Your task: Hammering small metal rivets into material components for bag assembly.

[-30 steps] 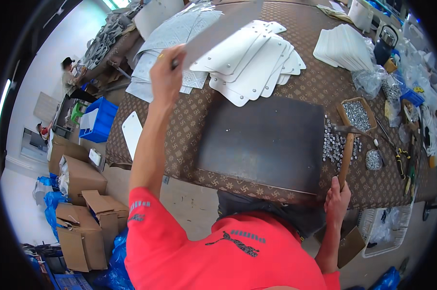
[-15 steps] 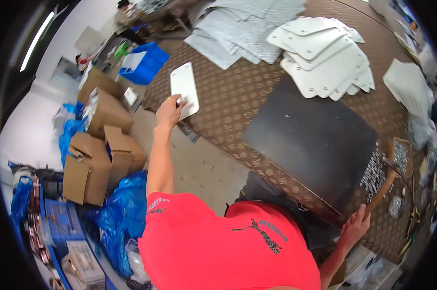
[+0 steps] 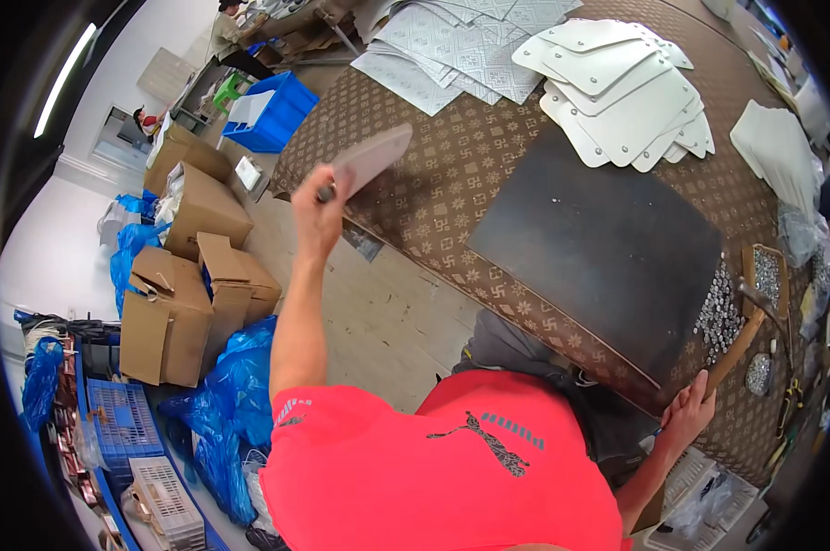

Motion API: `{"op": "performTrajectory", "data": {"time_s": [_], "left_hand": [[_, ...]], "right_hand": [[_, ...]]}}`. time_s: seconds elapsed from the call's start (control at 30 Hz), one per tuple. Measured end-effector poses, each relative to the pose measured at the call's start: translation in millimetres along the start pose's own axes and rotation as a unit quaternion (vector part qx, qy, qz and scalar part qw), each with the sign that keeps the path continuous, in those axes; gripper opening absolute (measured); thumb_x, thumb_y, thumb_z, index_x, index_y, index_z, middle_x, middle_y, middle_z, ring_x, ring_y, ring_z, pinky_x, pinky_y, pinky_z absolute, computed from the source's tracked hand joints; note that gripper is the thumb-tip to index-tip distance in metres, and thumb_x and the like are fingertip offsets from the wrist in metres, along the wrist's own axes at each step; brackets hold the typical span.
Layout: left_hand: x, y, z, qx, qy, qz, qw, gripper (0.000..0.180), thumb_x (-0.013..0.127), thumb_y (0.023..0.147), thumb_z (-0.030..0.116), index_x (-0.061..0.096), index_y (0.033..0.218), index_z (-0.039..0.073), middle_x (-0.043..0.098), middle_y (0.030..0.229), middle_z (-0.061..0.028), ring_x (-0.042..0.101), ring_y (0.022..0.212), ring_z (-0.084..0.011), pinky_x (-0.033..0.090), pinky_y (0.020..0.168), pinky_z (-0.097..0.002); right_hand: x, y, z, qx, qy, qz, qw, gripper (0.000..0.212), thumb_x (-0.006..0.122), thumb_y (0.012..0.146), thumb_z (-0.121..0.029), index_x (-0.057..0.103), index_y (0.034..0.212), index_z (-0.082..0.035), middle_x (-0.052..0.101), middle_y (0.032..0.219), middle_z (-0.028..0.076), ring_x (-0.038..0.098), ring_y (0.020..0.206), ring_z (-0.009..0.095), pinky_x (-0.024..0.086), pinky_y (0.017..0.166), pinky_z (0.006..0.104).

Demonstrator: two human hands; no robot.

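Note:
Gripped in my left hand [image 3: 318, 209] is a thin white panel [image 3: 375, 158], tilted up over the left edge of the table. The round end of a small dark cylinder [image 3: 325, 193] also shows in that hand; its kind cannot be made out. My right hand [image 3: 689, 410] is closed around the wooden handle of a hammer [image 3: 739, 347], whose head lies near loose metal rivets [image 3: 716, 317]. Between the hands a black mat [image 3: 594, 253] lies on the table. Beyond it fans a stack of white panels [image 3: 617, 96] with metal studs at their corners.
The table [image 3: 415, 207] has a brown patterned cover. Silvery patterned sheets [image 3: 461, 46] lie at its far side, more white panels [image 3: 775, 151] at the right. A tray [image 3: 766, 271] holds rivets. Leftward stand a blue bin [image 3: 273, 115] and cardboard boxes [image 3: 167, 321]. A person [image 3: 236, 41] works far back.
The white panel has gone from lying nearly flat on the table to tilted up in my left hand, which has turned. My right hand still holds the hammer, nearly in place.

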State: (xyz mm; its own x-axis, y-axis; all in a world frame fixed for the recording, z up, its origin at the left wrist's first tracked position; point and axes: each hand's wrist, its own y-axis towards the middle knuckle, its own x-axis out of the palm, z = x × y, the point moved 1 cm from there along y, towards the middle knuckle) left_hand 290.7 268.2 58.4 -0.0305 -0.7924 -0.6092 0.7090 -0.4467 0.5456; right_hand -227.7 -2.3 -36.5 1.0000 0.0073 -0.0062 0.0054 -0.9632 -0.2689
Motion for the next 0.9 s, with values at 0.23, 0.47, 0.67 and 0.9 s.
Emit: {"op": "performTrajectory", "data": {"time_s": [0.23, 0.47, 0.67, 0.9], "left_hand": [[18.9, 67.9, 103.1, -0.071, -0.228, -0.005, 0.971, 0.021, 0.072, 0.095, 0.018, 0.063, 0.088, 0.001, 0.047, 0.071, 0.0051, 0.041, 0.064, -0.0032, 0.033, 0.054, -0.0227], [110.0, 4.4, 225.2, 0.468, 0.001, 0.003, 0.884, 0.027, 0.069, 0.084, 0.009, 0.068, 0.11, 0.005, 0.063, 0.081, -0.0023, 0.057, 0.058, -0.0141, 0.045, 0.05, -0.0304], [224.2, -97.9, 268.0, 0.597, 0.048, -0.259, 0.758, 0.027, 0.066, 0.085, 0.016, 0.065, 0.107, 0.001, 0.064, 0.093, -0.0089, 0.063, 0.062, -0.0165, 0.05, 0.053, -0.0279], [208.6, -86.4, 233.5, 0.349, -0.144, -0.466, 0.8, 0.018, 0.065, 0.091, 0.014, 0.064, 0.104, 0.001, 0.062, 0.097, -0.0106, 0.065, 0.074, -0.0238, 0.054, 0.069, -0.0291]], "right_hand": [[-8.1, -4.9, 0.5, 0.002, 0.028, 0.016, 0.999, 0.031, 0.058, 0.104, -0.032, 0.043, 0.082, -0.017, 0.03, 0.058, -0.01, 0.025, 0.039, 0.001, 0.019, 0.031, 0.0225], [-6.1, -9.2, -6.0, 0.015, 0.036, 0.016, 0.999, 0.029, 0.06, 0.102, -0.033, 0.045, 0.086, -0.016, 0.032, 0.06, -0.009, 0.029, 0.041, 0.002, 0.023, 0.032, 0.0216], [-8.1, -11.7, -3.3, 0.032, 0.032, 0.011, 0.999, 0.026, 0.061, 0.103, -0.028, 0.045, 0.087, -0.014, 0.038, 0.06, -0.008, 0.033, 0.041, 0.003, 0.027, 0.032, 0.0223], [-6.0, -11.7, -7.2, 0.035, 0.016, 0.012, 0.999, 0.025, 0.061, 0.103, -0.027, 0.047, 0.087, -0.013, 0.038, 0.06, -0.008, 0.033, 0.042, 0.002, 0.025, 0.034, 0.0206]]}}
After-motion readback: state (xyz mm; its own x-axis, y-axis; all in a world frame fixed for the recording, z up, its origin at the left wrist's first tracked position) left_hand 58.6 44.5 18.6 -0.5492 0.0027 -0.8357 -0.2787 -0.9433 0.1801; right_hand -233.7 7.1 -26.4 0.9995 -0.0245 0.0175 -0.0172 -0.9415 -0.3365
